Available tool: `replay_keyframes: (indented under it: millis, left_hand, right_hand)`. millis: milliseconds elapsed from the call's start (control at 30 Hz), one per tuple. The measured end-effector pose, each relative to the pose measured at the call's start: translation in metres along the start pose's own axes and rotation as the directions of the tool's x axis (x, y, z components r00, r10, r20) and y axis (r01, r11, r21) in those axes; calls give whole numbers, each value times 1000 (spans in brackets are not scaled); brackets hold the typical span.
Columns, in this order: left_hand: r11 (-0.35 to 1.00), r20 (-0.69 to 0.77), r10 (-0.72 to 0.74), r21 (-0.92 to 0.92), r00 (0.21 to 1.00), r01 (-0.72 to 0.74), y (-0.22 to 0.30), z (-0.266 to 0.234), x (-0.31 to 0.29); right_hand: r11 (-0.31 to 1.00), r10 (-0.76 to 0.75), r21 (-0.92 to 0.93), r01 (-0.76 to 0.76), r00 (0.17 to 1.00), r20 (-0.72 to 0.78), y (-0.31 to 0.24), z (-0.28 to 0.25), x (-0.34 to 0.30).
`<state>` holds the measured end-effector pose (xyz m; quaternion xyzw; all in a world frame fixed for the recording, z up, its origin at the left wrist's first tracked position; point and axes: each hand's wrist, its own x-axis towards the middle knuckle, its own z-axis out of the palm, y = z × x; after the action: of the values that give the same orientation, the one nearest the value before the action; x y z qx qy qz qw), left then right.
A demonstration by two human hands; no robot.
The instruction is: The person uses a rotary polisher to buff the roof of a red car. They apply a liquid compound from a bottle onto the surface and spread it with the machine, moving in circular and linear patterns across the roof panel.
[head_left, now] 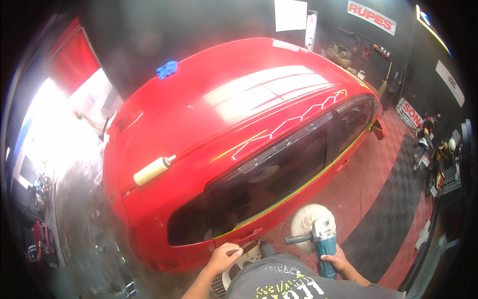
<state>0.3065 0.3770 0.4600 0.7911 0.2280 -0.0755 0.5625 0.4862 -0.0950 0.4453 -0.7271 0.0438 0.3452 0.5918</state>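
Observation:
My right hand (339, 259) is wrapped round the teal body of a rotary polisher (326, 246). A side handle sticks out to its left, and a round, fluffy white polishing pad (309, 217) faces away from me. My left hand (225, 257) is beside the car's lower side, its fingers curled in toward the thumb with nothing showing between them. The red car (194, 124) fills the middle, with yellow masking tape (284, 198) along the window's lower edge. On the roof lie a cream squeeze bottle (152, 171) on its side and a crumpled blue cloth (167, 70).
Red and dark floor tiles (371, 219) stretch to the right of the car. Tools and supplies (440, 154) crowd the right wall, with a shelf of items (343, 56) at the far corner. A side mirror (378, 129) juts from the car. Bright light glares at the left.

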Motion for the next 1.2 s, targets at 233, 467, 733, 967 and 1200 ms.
replay_keyframes:
  millis: [233, 467, 733, 967, 1200]
  left_hand:
    - [646, 66, 632, 507, 772, -571, 122, 33, 34]
    - [785, 238, 161, 557, 958, -271, 109, 50, 20]
    - [991, 71, -17, 132, 997, 8, 65, 68, 15]
    - [997, -59, 81, 25, 995, -79, 108, 35, -10]
    - [905, -39, 276, 348, 960, -246, 232, -25, 15]
  right_hand:
    - [882, -264, -380, 279, 960, 91, -62, 52, 14]
    - [657, -315, -547, 519, 848, 426, -114, 82, 22]
    - [407, -356, -527, 746, 661, 661, -162, 107, 43]
    - [508, -533, -300, 807, 568, 627, -178, 60, 42]
    - [541, -524, -518, 662, 748, 408, -143, 46, 45]
